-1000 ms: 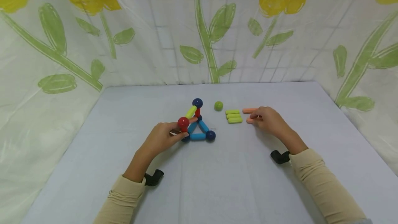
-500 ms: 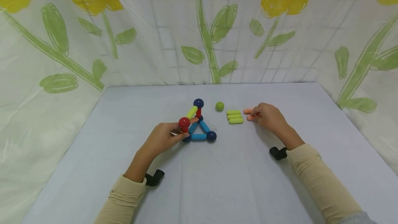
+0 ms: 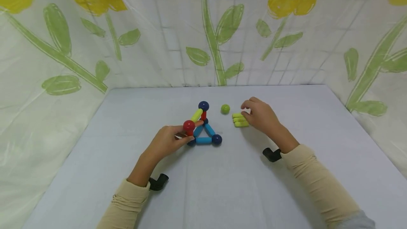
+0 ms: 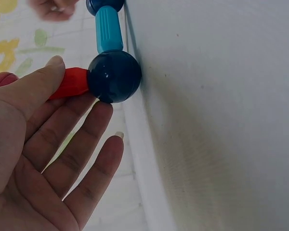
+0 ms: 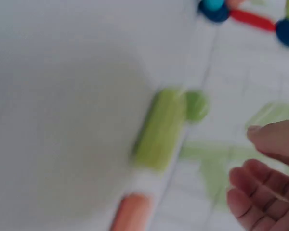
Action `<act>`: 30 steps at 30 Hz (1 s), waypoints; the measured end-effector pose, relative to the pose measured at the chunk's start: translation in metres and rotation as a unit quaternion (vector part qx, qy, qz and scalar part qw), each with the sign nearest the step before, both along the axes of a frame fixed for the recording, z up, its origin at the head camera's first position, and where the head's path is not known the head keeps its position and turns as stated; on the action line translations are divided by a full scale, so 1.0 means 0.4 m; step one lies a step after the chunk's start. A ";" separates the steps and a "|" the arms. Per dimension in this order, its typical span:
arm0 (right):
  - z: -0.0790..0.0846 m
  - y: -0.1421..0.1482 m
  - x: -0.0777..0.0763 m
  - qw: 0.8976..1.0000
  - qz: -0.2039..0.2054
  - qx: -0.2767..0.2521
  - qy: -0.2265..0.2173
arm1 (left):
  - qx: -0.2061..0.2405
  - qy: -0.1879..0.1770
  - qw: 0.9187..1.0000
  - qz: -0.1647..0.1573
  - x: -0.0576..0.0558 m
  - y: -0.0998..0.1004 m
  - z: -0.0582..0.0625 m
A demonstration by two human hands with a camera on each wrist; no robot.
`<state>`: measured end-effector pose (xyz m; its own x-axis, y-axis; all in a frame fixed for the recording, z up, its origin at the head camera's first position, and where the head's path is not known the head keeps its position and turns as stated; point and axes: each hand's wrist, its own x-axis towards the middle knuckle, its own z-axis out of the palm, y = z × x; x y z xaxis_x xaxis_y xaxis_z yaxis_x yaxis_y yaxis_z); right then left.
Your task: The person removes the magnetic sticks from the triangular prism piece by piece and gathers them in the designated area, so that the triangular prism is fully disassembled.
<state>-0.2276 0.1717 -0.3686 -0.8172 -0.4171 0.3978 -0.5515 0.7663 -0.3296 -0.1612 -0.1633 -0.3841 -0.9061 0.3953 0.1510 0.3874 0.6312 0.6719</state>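
Note:
My left hand (image 3: 165, 140) pinches an upright red rod (image 4: 74, 83) of a magnetic building-stick frame, thumb on one side and fingers on the other. A dark blue ball (image 4: 114, 77) sits at the rod's lower end, a red ball (image 3: 189, 125) at its top. Three blue rods (image 3: 203, 140) form the triangular base. A second red rod at the back carries another dark blue ball (image 3: 204, 106), and a yellow-green rod (image 3: 197, 115) slants between the raised balls. Over several yellow-green rods (image 3: 241, 124) hovers my right hand (image 3: 262, 116), thumb and bent fingers apart, nothing between them.
A small green ball (image 3: 225, 109) lies left of the right hand. An orange rod (image 5: 131, 211) shows in the right wrist view; the right hand hides it in the head view. Behind the white-covered table (image 3: 222, 179) hangs a flower-printed curtain (image 3: 127, 63).
My right hand has left the orange rods and moved left and up, above the yellow-green ones. The left hand keeps its hold on the red rod, the frame staying in place.

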 end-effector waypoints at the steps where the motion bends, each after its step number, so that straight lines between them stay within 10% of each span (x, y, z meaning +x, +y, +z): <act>1: 0.008 -0.026 0.005 0.999 0.027 -0.012 0.031 | -0.001 -0.001 1.000 0.001 0.000 0.000 -0.001; 12: 0.042 -0.269 0.053 0.956 0.173 0.073 0.226 | 0.020 0.011 1.000 -0.017 -0.003 0.000 -0.004; 23: 0.019 -0.323 0.059 0.968 0.133 0.050 0.209 | 0.025 0.015 0.999 -0.020 -0.001 -0.007 -0.005; 27: 0.031 -0.319 0.062 0.980 0.144 -0.073 0.114 | 0.024 0.019 0.999 -0.024 -0.003 -0.007 -0.004; 30: 0.047 -0.308 0.061 0.967 0.159 -0.191 0.060 | 0.023 0.023 0.999 -0.023 -0.007 -0.006 -0.002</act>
<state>-0.2031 0.0484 -0.3498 -0.6107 -0.4437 0.6558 -0.7906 0.3872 -0.4743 -0.1638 -0.1657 -0.3850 -0.8782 0.4288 0.2118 0.4475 0.5803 0.6804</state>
